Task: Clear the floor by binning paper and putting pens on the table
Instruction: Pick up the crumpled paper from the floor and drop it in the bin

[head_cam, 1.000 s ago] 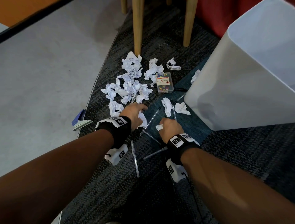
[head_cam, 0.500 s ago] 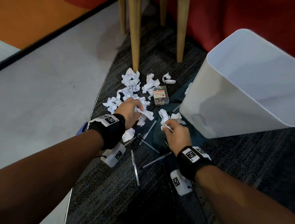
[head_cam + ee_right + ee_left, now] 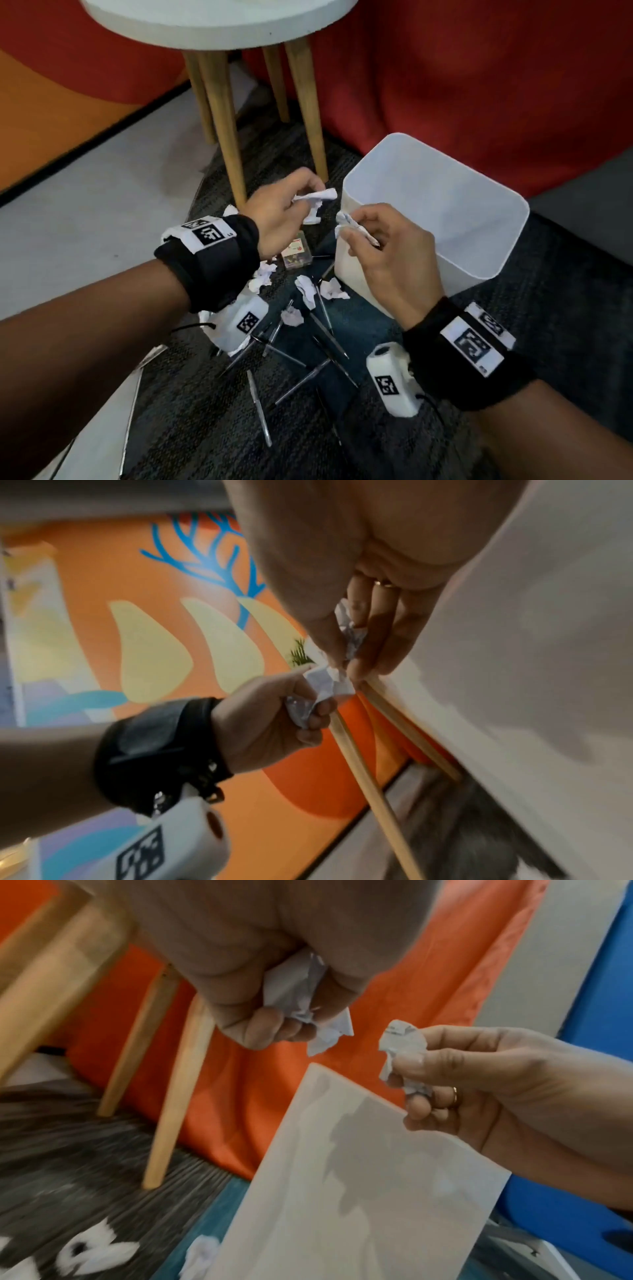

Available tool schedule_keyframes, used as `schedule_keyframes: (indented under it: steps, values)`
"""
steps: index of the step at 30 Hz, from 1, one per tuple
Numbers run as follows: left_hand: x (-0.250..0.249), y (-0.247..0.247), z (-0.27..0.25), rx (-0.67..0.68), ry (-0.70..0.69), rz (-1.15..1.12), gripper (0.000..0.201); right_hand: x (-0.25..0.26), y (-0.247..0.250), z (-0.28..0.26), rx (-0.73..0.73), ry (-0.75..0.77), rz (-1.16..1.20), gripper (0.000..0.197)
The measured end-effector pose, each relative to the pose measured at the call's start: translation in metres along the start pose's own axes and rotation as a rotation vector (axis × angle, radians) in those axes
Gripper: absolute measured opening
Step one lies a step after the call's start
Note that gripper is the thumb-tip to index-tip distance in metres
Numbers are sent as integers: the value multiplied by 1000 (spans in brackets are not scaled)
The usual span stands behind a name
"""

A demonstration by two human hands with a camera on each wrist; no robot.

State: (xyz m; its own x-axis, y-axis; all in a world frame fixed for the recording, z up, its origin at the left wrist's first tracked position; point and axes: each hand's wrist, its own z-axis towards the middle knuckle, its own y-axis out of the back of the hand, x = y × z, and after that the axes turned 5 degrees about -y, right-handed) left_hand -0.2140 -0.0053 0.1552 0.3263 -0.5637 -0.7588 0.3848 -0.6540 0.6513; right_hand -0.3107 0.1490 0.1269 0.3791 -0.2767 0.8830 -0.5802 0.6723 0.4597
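- A crumpled paper ball (image 3: 317,202) is pinched in the left hand (image 3: 279,219), fingers curled round it, held in the air just left of the white bin (image 3: 479,246), near its left rim.
- A second crumpled paper wad (image 3: 352,226) is pinched between thumb and fingertips of the right hand (image 3: 390,260), raised over the bin's near-left corner; a ring shows on one finger in the wrist views.
- The two hands are close together, their papers nearly touching but apart in the left wrist view.
- The bin stands upright on the dark carpet (image 3: 205,428), right of centre, its mouth open to the camera; what lies in it cannot be told.
- More paper scraps (image 3: 305,291) lie on the carpet below and between the hands, with further ones partly hidden under the left wrist.
- Several pens (image 3: 260,407) are scattered on the carpet nearer than the scraps, lying at different angles, some crossing one another.
- A small clear box of coloured pins (image 3: 296,255) sits on the carpet among the scraps, partly hidden by the left hand.
- The round white worktop (image 3: 219,24) on wooden legs (image 3: 222,113) stands at the far side, beyond the paper and left of the bin.
- Red upholstery (image 3: 462,85) rises behind the bin and worktop; a pale grey floor (image 3: 85,205) lies to the left of the carpet.
- Both wrists wear black bands with printed markers (image 3: 205,233).
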Motion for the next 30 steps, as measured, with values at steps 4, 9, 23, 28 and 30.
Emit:
schedule_keyframes:
  steps: [4, 9, 23, 28, 30]
  values:
    - [-38, 3, 18, -55, -139, -5, 19, 13, 43, 11, -153, 44, -96, 10]
    - [-64, -19, 46, -30, -181, 103, 33, -5, 73, 29, -202, -70, -301, 9]
    - [-74, -87, 93, 258, -176, 508, 40, -31, 71, 42, -149, -355, -538, 13]
    - [-71, -92, 94, 262, -70, 590, 49, -34, 70, 45, -146, -358, -557, 11]
    - [-75, -91, 96, 339, -85, 610, 38, -35, 70, 45, -146, -361, -561, 12]
